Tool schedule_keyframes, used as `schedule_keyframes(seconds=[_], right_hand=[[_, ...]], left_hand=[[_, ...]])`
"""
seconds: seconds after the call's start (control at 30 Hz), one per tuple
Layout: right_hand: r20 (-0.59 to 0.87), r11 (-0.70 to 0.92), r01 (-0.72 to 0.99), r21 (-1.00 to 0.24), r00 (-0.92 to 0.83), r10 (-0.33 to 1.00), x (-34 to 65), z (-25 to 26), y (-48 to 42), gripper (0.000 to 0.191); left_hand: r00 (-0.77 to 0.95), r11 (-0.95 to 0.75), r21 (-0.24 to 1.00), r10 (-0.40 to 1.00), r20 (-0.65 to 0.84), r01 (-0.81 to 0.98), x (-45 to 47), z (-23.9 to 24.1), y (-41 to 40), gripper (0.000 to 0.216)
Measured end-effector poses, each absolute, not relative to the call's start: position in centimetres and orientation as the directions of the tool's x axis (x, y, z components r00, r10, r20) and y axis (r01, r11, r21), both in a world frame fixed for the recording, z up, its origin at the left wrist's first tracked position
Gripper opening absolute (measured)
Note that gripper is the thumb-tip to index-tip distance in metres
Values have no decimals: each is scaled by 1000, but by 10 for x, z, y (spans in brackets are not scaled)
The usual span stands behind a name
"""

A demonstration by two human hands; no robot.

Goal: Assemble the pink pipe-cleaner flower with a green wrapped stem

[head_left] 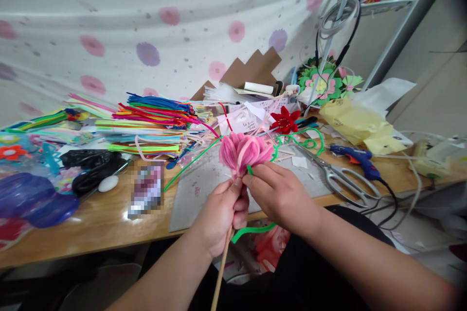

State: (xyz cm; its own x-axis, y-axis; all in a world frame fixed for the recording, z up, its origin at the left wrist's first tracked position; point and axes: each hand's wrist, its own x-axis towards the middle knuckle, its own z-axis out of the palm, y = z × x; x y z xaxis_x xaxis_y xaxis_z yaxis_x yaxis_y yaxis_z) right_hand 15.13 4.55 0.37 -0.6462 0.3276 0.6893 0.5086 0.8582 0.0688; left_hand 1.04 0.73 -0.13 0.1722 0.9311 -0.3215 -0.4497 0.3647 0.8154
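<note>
A pink fuzzy flower (245, 151), apparently made of pipe cleaners, stands upright in front of me on a thin wooden stick (221, 274). My left hand (219, 216) is closed around the stick just under the bloom. Close against it, my right hand (279, 194) pinches a flat green strip (253, 230) at the flower's base. One end of the strip shows above my right fingers, and a longer part hangs below the hands. My fingertips hide the join between flower and stick.
Silver scissors (345, 182) and a blue glue gun (355, 155) lie on the right. Pipe cleaner bundles (153, 116) are heaped at the back left. A red flower (285, 120) sits behind the grey mat (195, 199). A purple plastic item (32, 199) is at far left.
</note>
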Motion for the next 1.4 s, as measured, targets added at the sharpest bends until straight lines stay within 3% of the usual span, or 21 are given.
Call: schedule_keyframes(seconds=[0.17, 0.47, 0.7, 0.8, 0.97, 1.13, 1.3, 1.4], right_hand=[[685, 869, 495, 16, -638, 351, 158, 0, 50, 17], [662, 768, 639, 33, -589, 462, 172, 14, 43, 13], [697, 822, 527, -214, -508, 507, 169, 10, 42, 16], [634, 779, 545, -311, -492, 597, 164, 7, 42, 13], [470, 743, 562, -363, -578, 667, 160, 1, 40, 17], [393, 624, 563, -542, -486, 780, 148, -10, 43, 25], [404, 593, 411, -692, -461, 790, 146, -14, 52, 25], [575, 727, 427, -537, -445, 687, 155, -13, 55, 26]], left_hand=[[171, 360, 846, 933, -317, -393, 1, 1, 9, 31], [149, 306, 933, 948, -281, -188, -11, -3, 12, 36], [131, 213, 975, 970, -203, -69, -13, -5, 12, 28], [169, 201, 979, 967, -192, -39, -12, -2, 12, 27], [143, 161, 987, 976, -161, 15, -11, 1, 11, 26], [123, 111, 989, 985, -122, 92, -7, -4, 12, 14], [90, 126, 990, 989, -120, -69, -3, -1, 10, 12], [101, 186, 938, 981, -163, -294, -4, 8, 8, 17]])
